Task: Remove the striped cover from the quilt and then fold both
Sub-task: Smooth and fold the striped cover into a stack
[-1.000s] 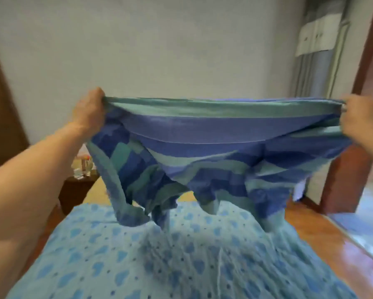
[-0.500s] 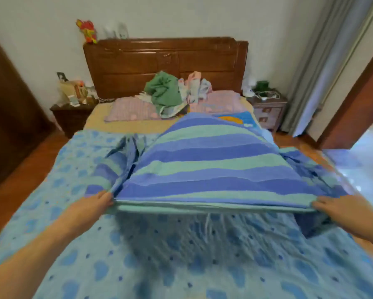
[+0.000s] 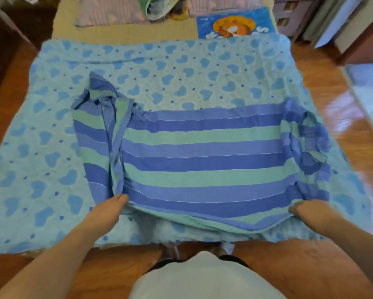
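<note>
A person leaned over the bed, left hand (image 3: 110, 207) reaching forward, its grip pinching the near-left corner of the striped cover (image 3: 202, 160). The soft blue-and-green cloth lay spread across the heart-printed quilt (image 3: 41, 169), bunched at both sides. The right hand (image 3: 310, 214) likewise pinched the near-right corner, fingers tucked beneath the hem.

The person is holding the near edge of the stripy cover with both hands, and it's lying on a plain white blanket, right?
Not quite. The striped cover lies on a light blue quilt printed with blue hearts, as the head view shows. The left hand and right hand do hold its near edge.
</note>
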### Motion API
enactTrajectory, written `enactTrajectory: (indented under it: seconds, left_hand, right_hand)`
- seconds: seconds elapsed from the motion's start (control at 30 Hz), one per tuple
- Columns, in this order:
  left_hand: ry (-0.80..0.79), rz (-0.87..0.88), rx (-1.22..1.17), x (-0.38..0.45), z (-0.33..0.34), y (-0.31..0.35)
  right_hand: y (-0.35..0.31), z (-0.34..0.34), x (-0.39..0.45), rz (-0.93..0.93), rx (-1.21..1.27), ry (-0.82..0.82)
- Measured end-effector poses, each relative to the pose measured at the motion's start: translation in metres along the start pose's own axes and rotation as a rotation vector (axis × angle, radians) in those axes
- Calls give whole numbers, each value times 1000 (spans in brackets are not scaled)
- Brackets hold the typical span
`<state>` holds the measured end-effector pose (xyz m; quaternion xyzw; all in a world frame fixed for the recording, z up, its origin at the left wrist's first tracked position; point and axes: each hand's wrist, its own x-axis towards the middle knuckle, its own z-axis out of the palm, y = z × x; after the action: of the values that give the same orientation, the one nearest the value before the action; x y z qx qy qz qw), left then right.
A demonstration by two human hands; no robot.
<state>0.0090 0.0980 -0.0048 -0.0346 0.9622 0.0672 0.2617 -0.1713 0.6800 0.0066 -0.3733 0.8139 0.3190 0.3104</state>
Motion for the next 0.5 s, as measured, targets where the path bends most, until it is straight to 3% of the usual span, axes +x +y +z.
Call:
enactTrajectory:
  seconds: [0.13,0.2,0.27,0.37,0.43,0.5]
  left_hand:
    - [-6,12,153,-28,-10,-25]
    - [-60,64,197,-41,-5,-33]
    - [-12,22,130,-44,1,-36]
    - [194,-200,-194,-46,5,-17]
    - [482,-386,-466,-49,2,4]
    - [675,-460,-577,-52,5,19]
  right_hand:
    - [3,10,-15,58,-123,-112]
    - [4,12,-22,169,-81,-156]
    - [1,10,-23,300,63,-128]
    - [-6,15,-14,490,351,100]
    - [-8,29,-13,531,426,283]
    - [-8,34,-14,365,362,44]
